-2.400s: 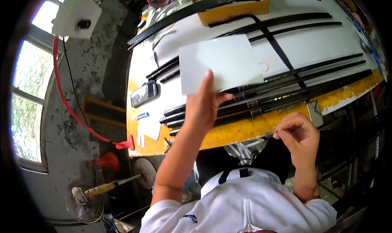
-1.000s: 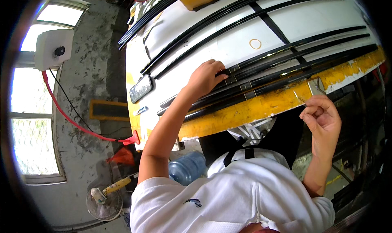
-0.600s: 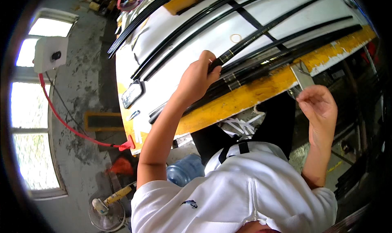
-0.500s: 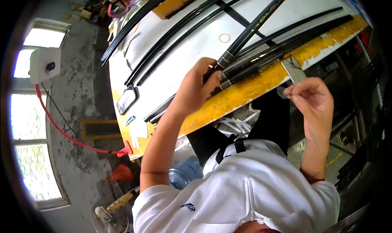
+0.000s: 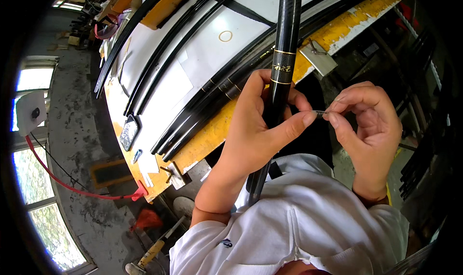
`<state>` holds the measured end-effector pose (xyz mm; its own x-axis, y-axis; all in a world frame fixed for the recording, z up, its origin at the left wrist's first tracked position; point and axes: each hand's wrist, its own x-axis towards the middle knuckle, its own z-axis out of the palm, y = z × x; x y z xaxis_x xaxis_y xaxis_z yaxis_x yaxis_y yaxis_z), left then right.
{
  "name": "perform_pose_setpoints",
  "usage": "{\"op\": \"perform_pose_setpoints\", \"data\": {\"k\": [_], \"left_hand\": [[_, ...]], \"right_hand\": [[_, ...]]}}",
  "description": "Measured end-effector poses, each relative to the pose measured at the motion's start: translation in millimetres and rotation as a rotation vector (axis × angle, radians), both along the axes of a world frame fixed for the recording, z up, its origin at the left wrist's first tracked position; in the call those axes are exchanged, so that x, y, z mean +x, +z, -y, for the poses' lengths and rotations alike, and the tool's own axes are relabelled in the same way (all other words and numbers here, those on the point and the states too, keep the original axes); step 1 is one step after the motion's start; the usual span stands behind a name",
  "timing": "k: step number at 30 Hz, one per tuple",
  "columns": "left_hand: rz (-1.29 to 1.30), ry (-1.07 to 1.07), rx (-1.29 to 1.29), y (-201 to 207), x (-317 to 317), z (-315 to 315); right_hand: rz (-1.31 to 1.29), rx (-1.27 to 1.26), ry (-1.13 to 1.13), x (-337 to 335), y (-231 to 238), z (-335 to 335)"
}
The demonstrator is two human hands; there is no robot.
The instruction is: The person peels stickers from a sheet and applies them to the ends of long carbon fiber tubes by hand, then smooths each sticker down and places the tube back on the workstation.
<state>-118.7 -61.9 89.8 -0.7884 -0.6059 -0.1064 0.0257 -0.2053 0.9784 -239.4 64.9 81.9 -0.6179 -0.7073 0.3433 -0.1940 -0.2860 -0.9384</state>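
A long, glossy black rod with gold rings and gold markings stands nearly upright in the picture, its lower end against my shirt. My left hand is wrapped round it, with the thumb stretched toward the right. Between the fingertips of my right hand is a small, thin, clear piece of film, held edge-on. Its left end meets the thumb and fingertip of my left hand. Several similar black rods lie side by side along the near edge of the white-topped table.
The table's worn yellow edge runs diagonally, with metal plates clamped on it. A phone lies at the left end. More black rods lie farther back near a tan ring. A red hose hangs at left.
My left hand has lifted the rod off the table and swung it upright toward my body. My right hand has brought the film over to the left hand's fingertips.
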Motion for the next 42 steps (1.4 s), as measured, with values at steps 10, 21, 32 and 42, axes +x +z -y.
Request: {"op": "perform_pose_setpoints", "data": {"k": [10,21,32,42], "left_hand": [[0.018,0.028,-0.005,-2.9,22.6,-27.0],[-0.198,0.073,0.352,-5.3,45.4,-38.3],[-0.34,0.17,0.415,-6.4,57.2,-25.6],[-0.405,0.08,0.311,-20.8,76.6,-21.4]], "right_hand": [[0.336,0.075,0.228,8.5,-13.7,-17.1],[0.406,-0.075,0.25,25.3,-16.2,-17.4],[0.205,-0.172,0.215,70.5,-15.8,31.5],[0.083,-0.257,0.267,88.3,-17.2,42.8]]}}
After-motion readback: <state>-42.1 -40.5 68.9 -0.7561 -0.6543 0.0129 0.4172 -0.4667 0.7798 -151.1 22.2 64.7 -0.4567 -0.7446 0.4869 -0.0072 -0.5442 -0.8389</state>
